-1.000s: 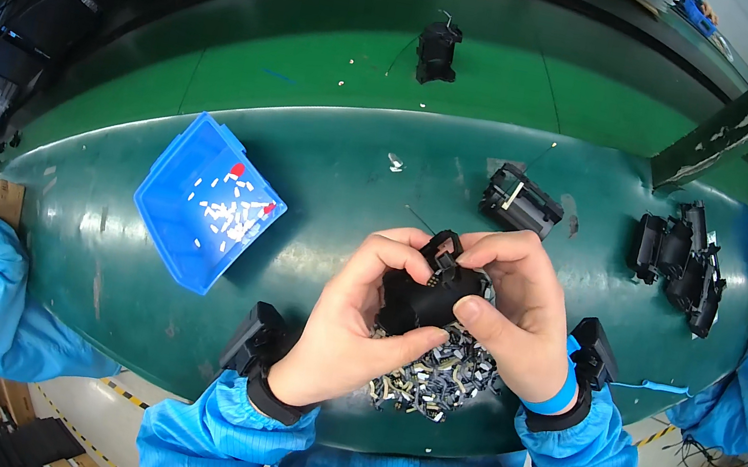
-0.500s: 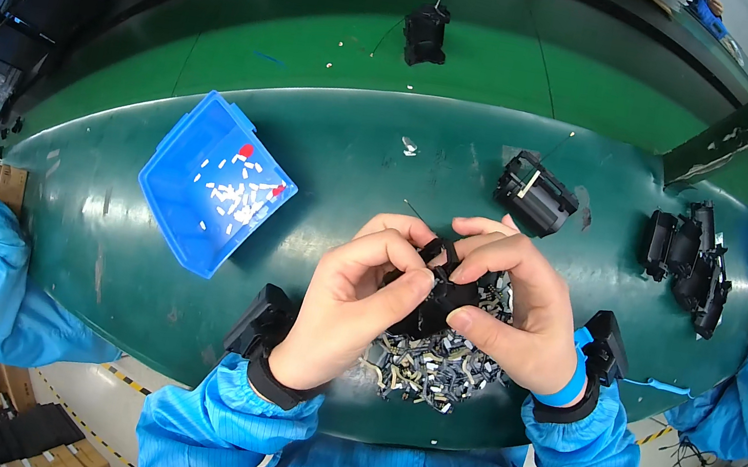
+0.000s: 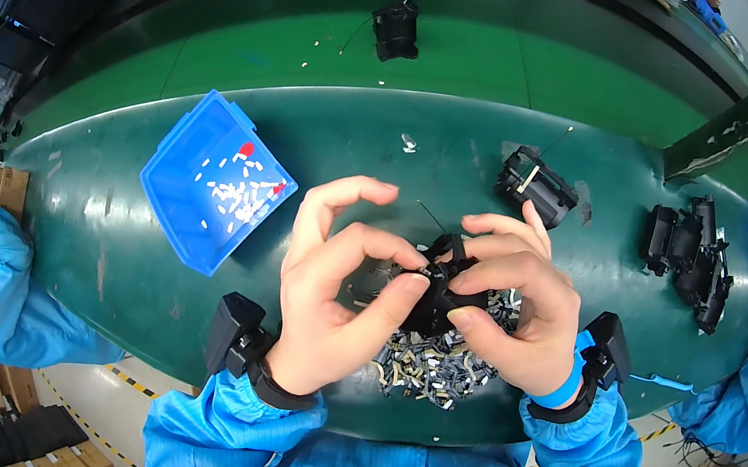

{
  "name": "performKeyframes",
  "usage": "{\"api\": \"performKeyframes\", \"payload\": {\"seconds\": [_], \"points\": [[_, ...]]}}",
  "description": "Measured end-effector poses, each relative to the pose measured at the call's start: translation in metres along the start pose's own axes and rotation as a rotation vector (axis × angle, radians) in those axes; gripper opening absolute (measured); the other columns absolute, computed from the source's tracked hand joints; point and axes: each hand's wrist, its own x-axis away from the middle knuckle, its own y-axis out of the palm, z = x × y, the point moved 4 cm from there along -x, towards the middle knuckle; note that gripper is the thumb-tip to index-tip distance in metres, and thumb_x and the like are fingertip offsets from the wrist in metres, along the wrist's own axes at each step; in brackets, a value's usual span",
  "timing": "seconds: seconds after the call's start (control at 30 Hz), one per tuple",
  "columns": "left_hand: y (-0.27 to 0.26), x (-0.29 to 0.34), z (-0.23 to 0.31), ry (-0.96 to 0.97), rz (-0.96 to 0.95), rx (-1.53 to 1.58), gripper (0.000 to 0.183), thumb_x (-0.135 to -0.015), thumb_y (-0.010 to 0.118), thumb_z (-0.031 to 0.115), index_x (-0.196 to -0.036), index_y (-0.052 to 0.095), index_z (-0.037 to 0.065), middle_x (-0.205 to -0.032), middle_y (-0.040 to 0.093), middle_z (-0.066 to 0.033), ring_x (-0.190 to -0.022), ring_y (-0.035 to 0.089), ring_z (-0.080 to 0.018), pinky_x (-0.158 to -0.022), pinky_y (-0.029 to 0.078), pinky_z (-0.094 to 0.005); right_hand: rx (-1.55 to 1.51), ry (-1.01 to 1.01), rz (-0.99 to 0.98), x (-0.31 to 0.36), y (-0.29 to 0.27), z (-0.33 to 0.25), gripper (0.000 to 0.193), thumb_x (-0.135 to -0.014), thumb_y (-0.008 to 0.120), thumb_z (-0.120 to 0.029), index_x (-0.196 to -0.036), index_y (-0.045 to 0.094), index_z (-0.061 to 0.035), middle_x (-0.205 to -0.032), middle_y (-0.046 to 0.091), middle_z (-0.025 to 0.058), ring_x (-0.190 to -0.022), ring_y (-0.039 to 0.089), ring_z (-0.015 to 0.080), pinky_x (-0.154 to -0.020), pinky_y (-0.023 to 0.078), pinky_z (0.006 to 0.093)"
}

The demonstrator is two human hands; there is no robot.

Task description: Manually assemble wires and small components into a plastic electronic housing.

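Note:
Between my hands, over the near middle of the table, is a black plastic housing [image 3: 425, 313] with a thin black wire [image 3: 429, 213] sticking up from it. My right hand [image 3: 520, 307] grips the housing from the right, thumb on its near side and fingers curled behind it. My left hand [image 3: 334, 296] pinches at the housing's upper left edge with thumb and index finger. What sits in that pinch is too small to name; the other left fingers are raised apart. Underneath lies a pile of small wired pieces [image 3: 440, 373], dark, grey and pale, partly hidden by my hands and the housing.
A blue bin [image 3: 187, 227] with small white pieces and red bits stands left on the green table [image 3: 92, 265]. One black housing [image 3: 539, 190] lies behind my right hand, with several others [image 3: 692, 252] farther right. Another black unit [image 3: 396, 31] rides the green belt [image 3: 461, 65]. People sit at both sides.
My left hand has shifted slightly left and its outer fingers have spread and lifted. The belt and the black unit on it have moved left. My right hand stays on the housing.

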Motion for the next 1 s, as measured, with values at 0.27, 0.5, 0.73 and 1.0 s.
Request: {"api": "performKeyframes", "payload": {"seconds": [0.27, 0.5, 0.73, 1.0], "points": [[0.003, 0.003, 0.009, -0.004, 0.130, -0.091, 0.024, -0.067, 0.079, 0.004, -0.090, 0.073, 0.007, -0.125, 0.055, -0.0182, -0.116, 0.055, -0.0313, -0.093, 0.045, -0.0395, -0.004, -0.008, 0.068, 0.001, -0.002, 0.000, 0.022, -0.069, 0.079, -0.013, -0.089, 0.070, -0.0142, -0.098, 0.069, 0.0032, -0.115, 0.059, 0.0291, -0.112, 0.017, 0.0532], [0.003, 0.006, -0.005, -0.023, 0.063, 0.157, 0.020, -0.073, 0.077, 0.001, -0.091, 0.072, 0.005, -0.121, 0.059, -0.0145, -0.121, 0.053, -0.0332, -0.099, 0.044, -0.0425, -0.028, -0.012, 0.045, 0.001, 0.001, -0.001, 0.023, -0.069, 0.079, -0.012, -0.091, 0.070, -0.0145, -0.101, 0.070, 0.0031, -0.117, 0.058, 0.0293, -0.113, 0.015, 0.0544], [0.006, 0.007, -0.006, -0.063, 0.072, 0.262, 0.015, -0.074, 0.075, -0.002, -0.086, 0.068, 0.004, -0.111, 0.063, -0.0115, -0.120, 0.055, -0.0339, -0.098, 0.045, -0.0439, -0.038, 0.037, 0.029, 0.003, 0.004, 0.001, 0.033, -0.069, 0.079, -0.014, -0.100, 0.068, -0.0135, -0.103, 0.070, 0.0012, -0.120, 0.057, 0.0284, -0.113, 0.014, 0.0571], [0.001, 0.002, -0.001, 0.079, 0.026, 0.160, 0.019, -0.071, 0.077, -0.001, -0.087, 0.068, 0.004, -0.109, 0.063, -0.0114, -0.117, 0.056, -0.0343, -0.098, 0.045, -0.0448, -0.104, 0.092, -0.017, 0.003, 0.008, 0.001, 0.033, -0.071, 0.078, -0.016, -0.103, 0.067, -0.0124, -0.106, 0.069, -0.0006, -0.122, 0.054, 0.0266, -0.113, 0.014, 0.0586]]}}
